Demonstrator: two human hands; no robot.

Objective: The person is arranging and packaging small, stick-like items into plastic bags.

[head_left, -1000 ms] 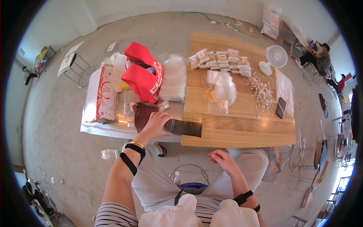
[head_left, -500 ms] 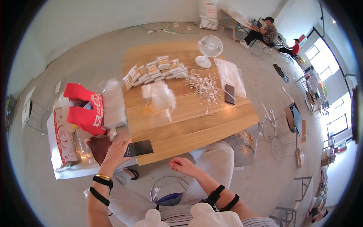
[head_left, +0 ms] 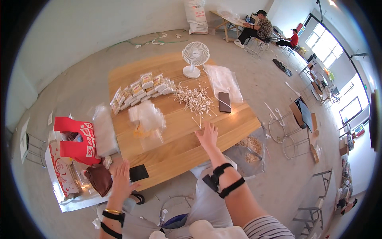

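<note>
My left hand (head_left: pixel 121 180), fingers spread, is at the table's near left corner beside a flat black rectangular thing (head_left: pixel 139 173); nothing is in it. My right hand (head_left: pixel 208 137) reaches over the near part of the wooden table (head_left: pixel 175 159), fingers apart and empty. Just beyond its fingertips lie a few stray cotton swabs, in front of a loose heap of cotton swabs (head_left: pixel 194 98). Left of the heap, packs of cotton swabs (head_left: pixel 137 88) are stacked in a curved row. Clear plastic bags (head_left: pixel 147 118) lie nearer me, with something orange-yellow among them.
A white fan (head_left: pixel 195 55) stands at the far edge, its cable running to a dark flat device (head_left: pixel 224 102) beside a clear bag (head_left: pixel 223 81). On the left are a red bag (head_left: pixel 79 141), a brown pouch (head_left: pixel 99 179) and a patterned box (head_left: pixel 61 175). Two people sit far off.
My right hand has risen from above my lap to over the table, its fingers spreading. My left hand's fingers have spread beside the black thing. The whole view has shifted.
</note>
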